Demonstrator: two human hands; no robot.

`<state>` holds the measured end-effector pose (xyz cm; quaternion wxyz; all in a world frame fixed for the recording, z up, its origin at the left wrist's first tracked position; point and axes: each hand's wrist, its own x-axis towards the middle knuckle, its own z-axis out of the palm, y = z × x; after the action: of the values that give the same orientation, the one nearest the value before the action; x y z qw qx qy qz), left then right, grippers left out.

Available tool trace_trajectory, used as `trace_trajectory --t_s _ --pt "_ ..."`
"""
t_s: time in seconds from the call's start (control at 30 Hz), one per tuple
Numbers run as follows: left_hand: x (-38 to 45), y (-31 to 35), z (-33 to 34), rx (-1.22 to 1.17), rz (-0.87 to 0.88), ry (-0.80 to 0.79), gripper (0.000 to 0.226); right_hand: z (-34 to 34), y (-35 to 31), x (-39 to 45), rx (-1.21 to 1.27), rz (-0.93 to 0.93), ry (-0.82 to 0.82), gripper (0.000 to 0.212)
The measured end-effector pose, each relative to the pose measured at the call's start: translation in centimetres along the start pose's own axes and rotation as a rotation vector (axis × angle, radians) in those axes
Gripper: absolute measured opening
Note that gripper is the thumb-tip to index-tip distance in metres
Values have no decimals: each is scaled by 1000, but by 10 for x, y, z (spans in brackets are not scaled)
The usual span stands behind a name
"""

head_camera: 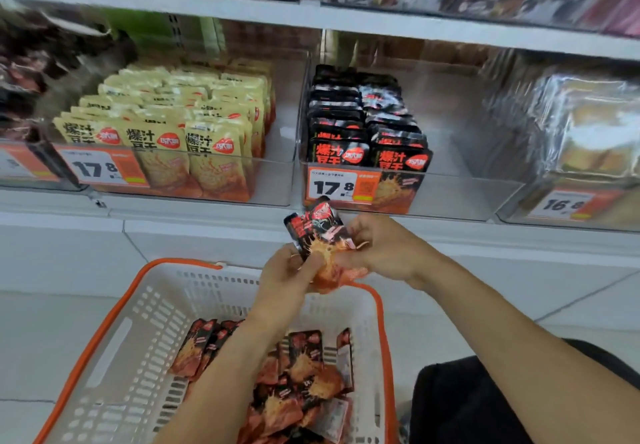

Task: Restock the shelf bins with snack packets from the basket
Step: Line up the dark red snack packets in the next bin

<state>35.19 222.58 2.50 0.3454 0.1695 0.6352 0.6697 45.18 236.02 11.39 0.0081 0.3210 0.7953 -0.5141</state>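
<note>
**Black-and-red packets held over basket, below half-filled bin**

Left hand point(289, 275) and right hand point(382, 251) together grip a small bunch of black-and-red snack packets point(320, 236), fingers curled round the lower ends; exact count hidden by overlap. Held above the white orange-rimmed basket point(114, 350), where more packets point(298, 384) lie, partly hidden behind the left forearm. Just above, clear shelf bin point(450, 198) with matching packets in rows. Upper shelf blurred.

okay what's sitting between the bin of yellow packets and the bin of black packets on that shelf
No product. In the head view, only the clear bin walls and a bare strip of bin floor separate the yellow packets from the black packets.
</note>
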Motion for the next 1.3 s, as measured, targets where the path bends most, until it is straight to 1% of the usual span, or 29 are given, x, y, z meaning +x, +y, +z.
trace_trajectory --t_s 0.07,0.13,0.2,0.27,0.3,0.4,0.5,0.57,0.67,0.73,0.8,0.87,0.97,1.07,1.17,1.23,1.27,1.3 --pt "0 19 5 95 181 9 15 -12 -7 -7 -84 -95 83 31" --pt "-2 38 10 149 330 -27 13 -26 -13 -14 -65 -246 186 41" --pt "-8 54 19 226 456 -71 13 -40 -17 -19 17 -442 175 45" --pt "-14 63 27 313 548 -107 15 -53 -17 -20 49 -579 169 39" --pt "-17 63 30 357 582 -95 16 -59 -16 -19 42 -620 206 35" --pt "-19 66 34 512 671 38 29 -76 -15 -18 90 -713 385 28" --pt "-12 78 31 636 788 105 36 -99 -16 -21 165 -823 563 34" --pt "-4 85 30 704 850 108 44 -110 -16 -23 156 -886 634 35" --pt "10 91 34 806 916 90 59 -114 -14 -18 85 -879 679 38" --pt "21 93 39 918 946 81 66 -113 -11 -8 -12 -813 703 37" --pt "32 95 45 1024 952 68 71 -111 -8 0 -86 -736 691 34" --pt "41 97 51 1088 950 57 72 -110 -7 6 -141 -667 684 32" --pt "50 100 57 1128 911 87 74 -114 -9 7 -207 -609 701 32" --pt "55 98 60 1149 894 83 74 -116 -9 12 -298 -596 679 30" --pt "58 93 60 1250 925 97 74 -114 -7 23 -444 -590 631 34" --pt "60 90 59 1290 944 107 74 -113 -6 27 -469 -605 654 26" --pt "61 90 59 1290 950 109 74 -113 -6 28 -444 -623 678 20" --pt "61 90 58 1287 954 109 74 -113 -5 28 -421 -635 707 19"
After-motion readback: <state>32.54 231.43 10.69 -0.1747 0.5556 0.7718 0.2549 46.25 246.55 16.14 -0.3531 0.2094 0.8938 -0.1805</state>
